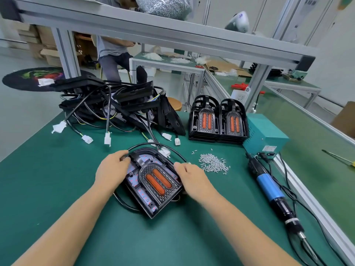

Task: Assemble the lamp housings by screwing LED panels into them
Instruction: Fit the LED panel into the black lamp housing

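Note:
A black lamp housing (153, 189) lies on the green mat in front of me, with a white LED panel (134, 176) inside and two orange lenses at its centre. My left hand (111, 169) grips its upper left edge and the black cable there. My right hand (189, 177) holds its right edge, fingers curled round the rim. A pile of small silver screws (213, 163) lies just right of the housing. A blue and black electric screwdriver (272, 191) rests on the mat at the right.
A heap of black housings with cables and white connectors (119, 108) sits at the back left. Two stacks of housings with orange lenses (219, 120) stand at the back, beside a teal power box (265, 135). An aluminium frame crosses overhead. A person sits beyond the table.

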Demonstrator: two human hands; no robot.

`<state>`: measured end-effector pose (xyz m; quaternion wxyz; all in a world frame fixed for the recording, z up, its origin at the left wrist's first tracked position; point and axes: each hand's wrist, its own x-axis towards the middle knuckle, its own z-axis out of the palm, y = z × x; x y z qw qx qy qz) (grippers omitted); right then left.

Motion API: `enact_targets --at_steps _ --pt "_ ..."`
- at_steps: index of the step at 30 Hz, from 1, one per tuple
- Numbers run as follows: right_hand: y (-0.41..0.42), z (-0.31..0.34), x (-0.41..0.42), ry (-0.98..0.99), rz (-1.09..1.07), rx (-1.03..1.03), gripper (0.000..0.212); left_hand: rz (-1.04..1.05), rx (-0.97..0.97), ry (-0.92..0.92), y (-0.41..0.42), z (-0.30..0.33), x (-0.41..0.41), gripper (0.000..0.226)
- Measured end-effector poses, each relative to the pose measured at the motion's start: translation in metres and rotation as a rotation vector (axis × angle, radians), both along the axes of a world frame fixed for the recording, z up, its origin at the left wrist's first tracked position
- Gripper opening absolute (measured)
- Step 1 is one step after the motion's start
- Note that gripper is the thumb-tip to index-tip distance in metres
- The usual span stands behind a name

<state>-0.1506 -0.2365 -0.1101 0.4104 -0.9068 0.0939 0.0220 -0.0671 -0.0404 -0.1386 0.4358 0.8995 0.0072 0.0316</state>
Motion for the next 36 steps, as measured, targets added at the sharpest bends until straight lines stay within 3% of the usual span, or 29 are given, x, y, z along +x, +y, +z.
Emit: enact_targets --at_steps 4,6,8,14,19,22,26,31,34,36 --pt "0.001 0.005 0.012 -0.071 -0.022 0.066 0.044 -0.006 -0.402 0.125 0.002 0.008 0.005 0.01" --pt "0.0 0.003 0.011 -0.15 -0.019 0.072 0.043 0.008 -0.59 0.206 0.004 0.011 0.006 0.02" --pt "0.003 0.0 0.008 -0.22 -0.011 0.09 0.042 -0.006 -0.601 0.267 0.005 0.014 0.006 0.033" --pt "0.0 0.003 0.005 -0.174 0.115 0.126 0.038 0.116 -0.836 0.259 0.001 0.01 0.013 0.024" --pt "-0.007 0.003 0.004 -0.105 0.158 0.086 0.045 0.158 -0.756 0.135 0.0 -0.005 0.015 0.02" --pt "-0.027 0.006 0.008 -0.166 0.056 0.033 0.031 0.193 -0.683 0.063 0.004 -0.009 0.019 0.015" --pt "-0.063 0.008 -0.002 -0.175 -0.08 -0.133 0.015 0.224 -0.254 -0.08 0.013 -0.013 0.015 0.026" --pt "-0.101 0.004 -0.032 -0.124 -0.154 -0.451 0.02 0.185 -0.07 -0.102 0.014 0.004 0.002 0.027" --pt "-0.131 0.005 -0.056 -0.085 -0.317 -0.662 0.037 0.098 0.046 -0.394 0.0 0.033 -0.021 0.022" --pt "-0.15 0.006 -0.071 -0.03 -0.456 -0.743 0.043 -0.093 0.059 -0.555 -0.019 0.052 -0.042 0.018"
